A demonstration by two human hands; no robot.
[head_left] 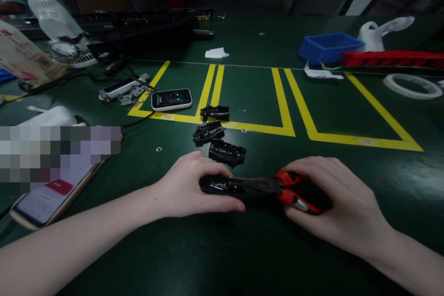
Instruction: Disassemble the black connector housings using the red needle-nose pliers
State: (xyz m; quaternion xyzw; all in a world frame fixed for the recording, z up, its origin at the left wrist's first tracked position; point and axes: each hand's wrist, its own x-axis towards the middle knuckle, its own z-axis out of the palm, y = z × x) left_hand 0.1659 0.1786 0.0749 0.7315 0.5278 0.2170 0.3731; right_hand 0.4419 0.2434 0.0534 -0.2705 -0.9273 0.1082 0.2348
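My left hand [187, 185] grips a black plastic part [220, 187] between thumb and fingers, low over the table. In my right hand [333, 203] is a pair of long-nose pliers [286, 189] with red and black handles. Their jaws point left and reach the right end of the black part; whether they pinch it I cannot tell. Just beyond my left hand lie three similar black parts, the nearest black part [227, 151], a middle black part [208, 131] and a farther black part [215, 112].
Small metal rings [243, 131] lie on the green table [249, 249], marked with yellow tape [248, 126]. A white-rimmed device [171, 100] and a phone [45, 203] are on the left. A blue bin [329, 48], a red tray [391, 58] and a tape roll [412, 86] stand at right.
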